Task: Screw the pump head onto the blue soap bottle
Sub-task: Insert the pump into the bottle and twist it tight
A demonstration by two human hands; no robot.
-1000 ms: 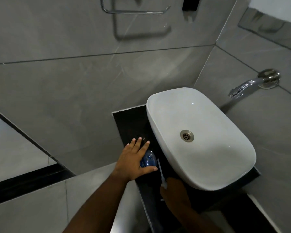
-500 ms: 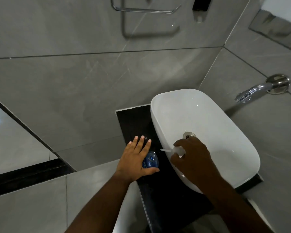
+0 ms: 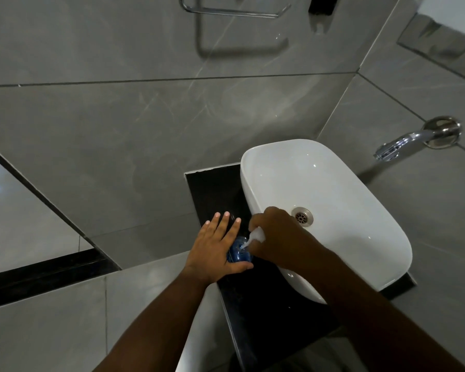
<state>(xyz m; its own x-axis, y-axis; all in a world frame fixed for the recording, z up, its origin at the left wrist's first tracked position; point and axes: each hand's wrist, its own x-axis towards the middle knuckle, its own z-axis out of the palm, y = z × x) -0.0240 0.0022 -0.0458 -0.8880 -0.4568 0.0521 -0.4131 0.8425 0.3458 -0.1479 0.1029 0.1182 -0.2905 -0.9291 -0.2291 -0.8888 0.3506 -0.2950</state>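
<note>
The blue soap bottle (image 3: 239, 253) stands upright on the black counter (image 3: 215, 191), seen from above, just left of the basin. My left hand (image 3: 215, 251) wraps around its left side, thumb at the front, fingers spread along the far side. My right hand (image 3: 275, 236) holds the white pump head (image 3: 257, 235) over the bottle, its thin tube slanting down into the bottle's open mouth. The pump's nozzle is mostly hidden under my fingers.
A white oval basin (image 3: 333, 183) with a metal drain (image 3: 302, 216) fills the counter's right part. A chrome tap (image 3: 403, 143) juts from the right wall. A chrome towel rail (image 3: 234, 12) hangs on the grey tiled wall behind.
My right hand came up from the counter's front edge with the pump head, passed over the basin and moved left to the bottle; the tube now enters its mouth. My left hand stayed put.
</note>
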